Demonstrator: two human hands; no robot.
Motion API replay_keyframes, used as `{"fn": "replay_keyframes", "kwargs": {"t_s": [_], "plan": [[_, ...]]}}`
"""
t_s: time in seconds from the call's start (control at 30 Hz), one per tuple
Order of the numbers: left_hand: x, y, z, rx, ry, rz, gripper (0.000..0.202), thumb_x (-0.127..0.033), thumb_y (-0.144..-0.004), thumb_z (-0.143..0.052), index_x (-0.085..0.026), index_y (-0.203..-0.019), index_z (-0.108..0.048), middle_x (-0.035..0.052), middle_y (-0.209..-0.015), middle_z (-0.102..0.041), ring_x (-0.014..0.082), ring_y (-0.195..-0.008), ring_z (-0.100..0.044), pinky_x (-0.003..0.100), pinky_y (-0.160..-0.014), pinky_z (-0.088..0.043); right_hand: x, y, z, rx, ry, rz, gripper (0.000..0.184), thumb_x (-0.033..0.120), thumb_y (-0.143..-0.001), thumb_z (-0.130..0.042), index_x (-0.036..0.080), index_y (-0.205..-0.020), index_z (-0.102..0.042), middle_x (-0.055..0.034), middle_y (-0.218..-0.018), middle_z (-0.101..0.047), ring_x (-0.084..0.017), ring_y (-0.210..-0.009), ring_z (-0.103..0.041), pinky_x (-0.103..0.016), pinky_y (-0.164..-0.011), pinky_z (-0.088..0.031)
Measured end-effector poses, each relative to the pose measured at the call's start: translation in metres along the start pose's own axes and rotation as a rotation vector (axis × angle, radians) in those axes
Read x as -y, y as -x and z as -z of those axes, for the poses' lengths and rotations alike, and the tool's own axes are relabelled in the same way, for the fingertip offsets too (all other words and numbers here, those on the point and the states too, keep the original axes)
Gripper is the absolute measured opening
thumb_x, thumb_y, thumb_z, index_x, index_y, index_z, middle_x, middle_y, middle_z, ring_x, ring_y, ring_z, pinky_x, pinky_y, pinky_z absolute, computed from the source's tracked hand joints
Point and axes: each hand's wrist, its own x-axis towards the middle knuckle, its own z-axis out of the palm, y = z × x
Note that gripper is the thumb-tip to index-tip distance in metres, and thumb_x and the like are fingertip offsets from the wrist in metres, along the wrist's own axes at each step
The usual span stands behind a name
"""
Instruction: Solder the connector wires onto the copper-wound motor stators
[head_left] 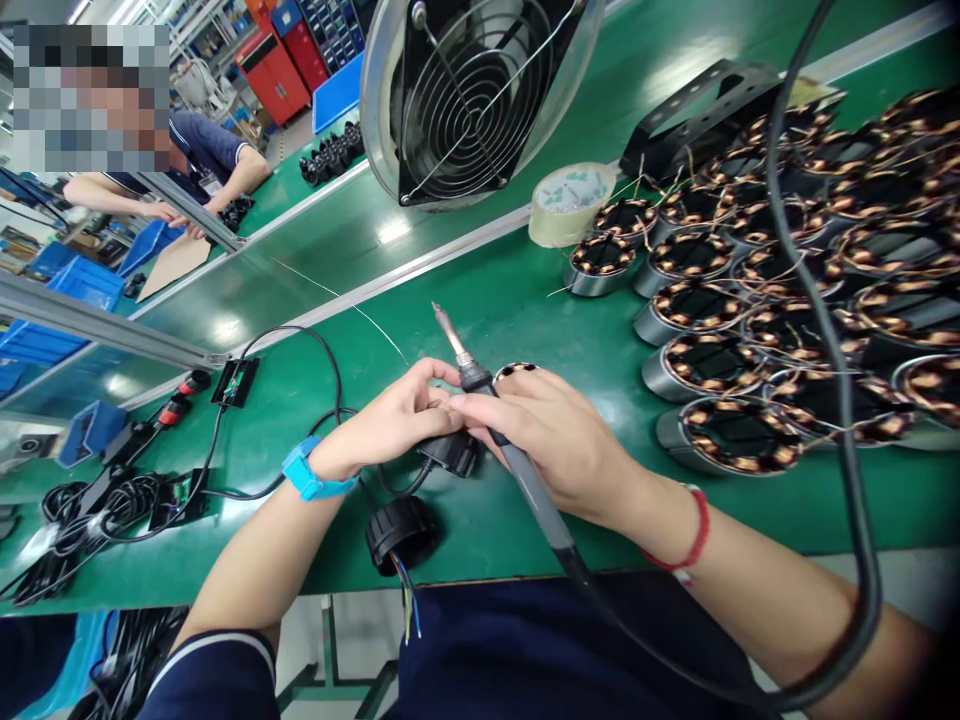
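Note:
My right hand (547,435) is closed round a soldering iron (480,385), whose metal tip points up and away over the green bench (465,300). A motor stator (516,371) peeks out behind its fingers. My left hand (397,415), with a blue wristband, meets the right hand with pinched fingers at a small part I cannot make out. A black connector (454,452) lies just under both hands, and a black round cap (401,533) with coloured wires sits near the bench edge.
Several copper-wound stators (750,300) fill the right of the bench. A tape roll (570,203) and a fan (472,95) stand behind. Black cables and small circuit boards (236,382) lie at left. Another person (187,170) works at far left.

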Motion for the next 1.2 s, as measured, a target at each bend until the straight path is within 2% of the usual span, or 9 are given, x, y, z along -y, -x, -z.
{"fn": "replay_keyframes", "kwargs": {"t_s": [0.17,0.37,0.47,0.6,0.67,0.8,0.87,1.0,1.2], "plan": [[-0.004,0.000,0.004,0.089,-0.347,0.068,0.012,-0.028,-0.086,-0.051,-0.018,-0.089,-0.048,-0.0053,-0.069,-0.043,0.0084,-0.061,-0.036,0.023,-0.057,-0.031,-0.002,0.003,0.006,0.060,-0.028,-0.022,0.032,0.009,-0.094,-0.038,0.016,-0.124,-0.048,-0.0050,-0.082,-0.059,-0.022,-0.077,-0.050,-0.034,-0.072,-0.039],[-0.014,0.003,-0.003,0.077,-0.565,0.069,0.023,-0.038,-0.084,-0.057,-0.018,-0.085,-0.047,-0.0022,-0.079,-0.051,0.0115,-0.070,-0.043,0.026,-0.064,-0.036,-0.001,0.002,0.005,0.070,-0.051,-0.098,0.032,0.014,-0.097,-0.042,0.013,-0.129,-0.044,-0.0071,-0.095,-0.062,-0.022,-0.082,-0.054,-0.036,-0.077,-0.040],[-0.007,0.003,-0.001,0.033,-0.510,0.035,0.035,-0.031,-0.076,-0.066,-0.018,-0.099,-0.044,-0.0004,-0.088,-0.051,0.0128,-0.077,-0.046,0.026,-0.067,-0.039,0.002,0.000,0.000,0.065,-0.058,-0.073,0.033,0.018,-0.100,-0.038,0.013,-0.132,-0.043,-0.0075,-0.093,-0.061,-0.022,-0.080,-0.052,-0.034,-0.072,-0.040],[0.004,0.001,0.004,0.057,-0.191,-0.051,0.041,-0.024,-0.071,-0.063,-0.020,-0.102,-0.037,-0.0009,-0.088,-0.047,0.0128,-0.080,-0.048,0.025,-0.070,-0.044,0.001,-0.001,-0.006,0.014,-0.081,-0.021,0.031,0.018,-0.100,-0.037,0.014,-0.129,-0.048,-0.0051,-0.085,-0.059,-0.021,-0.075,-0.052,-0.034,-0.069,-0.041],[0.007,0.006,-0.001,-0.049,-0.189,-0.151,0.040,-0.025,-0.072,-0.061,-0.021,-0.103,-0.037,0.0017,-0.095,-0.049,0.0155,-0.090,-0.051,0.030,-0.081,-0.047,0.002,0.001,-0.007,-0.010,-0.125,-0.043,0.033,0.016,-0.098,-0.042,0.016,-0.131,-0.045,-0.0063,-0.094,-0.062,-0.022,-0.079,-0.054,-0.036,-0.072,-0.043],[0.028,0.029,-0.032,-0.576,-0.575,-0.267,0.053,-0.035,-0.082,-0.058,-0.017,-0.126,-0.032,0.0182,-0.128,-0.043,0.0306,-0.124,-0.043,0.054,-0.106,-0.037,0.005,0.007,-0.011,-0.057,-0.209,-0.184,0.041,0.013,-0.096,-0.044,0.024,-0.136,-0.041,-0.0050,-0.096,-0.062,-0.022,-0.083,-0.059,-0.037,-0.074,-0.050],[0.049,0.032,-0.044,-0.631,-0.754,-0.346,0.074,-0.044,-0.073,-0.069,-0.015,-0.130,-0.033,0.0260,-0.133,-0.042,0.0407,-0.127,-0.042,0.063,-0.104,-0.036,0.004,0.008,-0.014,-0.097,-0.237,-0.237,0.045,0.013,-0.093,-0.041,0.027,-0.136,-0.039,-0.0040,-0.093,-0.062,-0.021,-0.081,-0.062,-0.036,-0.072,-0.053],[0.068,0.021,-0.043,-0.491,-0.715,-0.337,0.064,-0.037,-0.071,-0.070,-0.018,-0.127,-0.047,0.0214,-0.127,-0.052,0.0365,-0.119,-0.053,0.054,-0.100,-0.046,0.002,0.005,-0.015,-0.130,-0.243,-0.268,0.052,0.013,-0.087,-0.040,0.031,-0.136,-0.038,-0.0023,-0.093,-0.063,-0.020,-0.080,-0.065,-0.034,-0.074,-0.056],[0.023,0.025,-0.010,-0.196,-0.534,-0.344,0.064,-0.047,-0.061,-0.078,-0.041,-0.121,-0.055,0.0035,-0.115,-0.066,0.0307,-0.105,-0.064,0.044,-0.089,-0.054,-0.006,0.004,-0.016,-0.067,-0.245,-0.166,0.060,0.014,-0.081,-0.045,0.032,-0.138,-0.036,-0.0011,-0.092,-0.064,-0.021,-0.083,-0.064,-0.035,-0.079,-0.053]]}}
